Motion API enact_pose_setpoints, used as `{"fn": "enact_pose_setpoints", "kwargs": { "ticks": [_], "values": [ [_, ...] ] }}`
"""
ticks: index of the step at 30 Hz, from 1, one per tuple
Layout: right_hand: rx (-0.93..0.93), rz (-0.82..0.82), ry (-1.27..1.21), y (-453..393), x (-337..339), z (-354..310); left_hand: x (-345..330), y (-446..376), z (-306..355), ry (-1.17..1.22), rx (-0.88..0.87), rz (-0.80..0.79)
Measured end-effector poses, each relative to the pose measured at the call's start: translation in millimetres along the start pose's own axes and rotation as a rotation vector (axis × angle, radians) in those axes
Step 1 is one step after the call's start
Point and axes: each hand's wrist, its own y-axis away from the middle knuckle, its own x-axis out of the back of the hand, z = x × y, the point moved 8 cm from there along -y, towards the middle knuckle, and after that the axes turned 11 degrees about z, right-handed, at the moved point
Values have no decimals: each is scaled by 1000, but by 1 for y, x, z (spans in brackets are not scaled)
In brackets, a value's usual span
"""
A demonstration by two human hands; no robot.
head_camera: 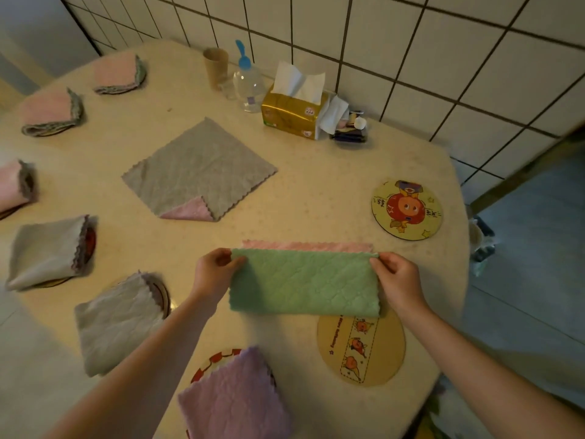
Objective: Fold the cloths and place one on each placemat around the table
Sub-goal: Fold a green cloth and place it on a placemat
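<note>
**Head view: green cloth half-folded at the near edge**

Head camera looks down on a green cloth (305, 282), plush and quilted with a diamond stitch, folded once into a long rectangle so that its pink underside shows as a scalloped strip along the far edge. It lies at about 6 o'clock on the table, its near edge overlapping a round yellow placemat (361, 350) printed with small orange figures. The left hand (213, 272) pinches the cloth's far left corner, fingers curled shut on the fabric; the right hand (397, 280) pinches the far right corner in the same way.

At 3 o'clock sits a bare round placemat with a cartoon print (406, 209). A lilac folded cloth (234, 397) covers a red-rimmed mat at 7 o'clock. Two pale grey folded cloths (115, 324) lie on mats at 8 and 9 o'clock, and pink folded cloths (47, 112) sit from 9 to 11 o'clock. Near the centre a grey cloth (198, 167) lies flat with one pink corner turned up.

The table (316, 191) is cream, speckled and rounded. At 12 o'clock stand a gold tissue pack (291, 117), a clear bottle with a blue top (248, 82) and a brown cup (216, 66), against a white tiled wall (443, 42).
</note>
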Motion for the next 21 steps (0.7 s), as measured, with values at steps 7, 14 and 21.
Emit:
{"fn": "enact_pose_setpoints", "kwargs": {
  "ticks": [7, 14, 21],
  "values": [
    [-52, 34, 99, -33, -16, 19, -18, -28, -2, -63, 28, 20],
    [2, 66, 252, -45, -19, 13, -23, -38, 3, -277, -73, 36],
    [27, 65, 346, -49, -21, 6, -27, -39, 3, -298, -84, 41]
  ]
}}
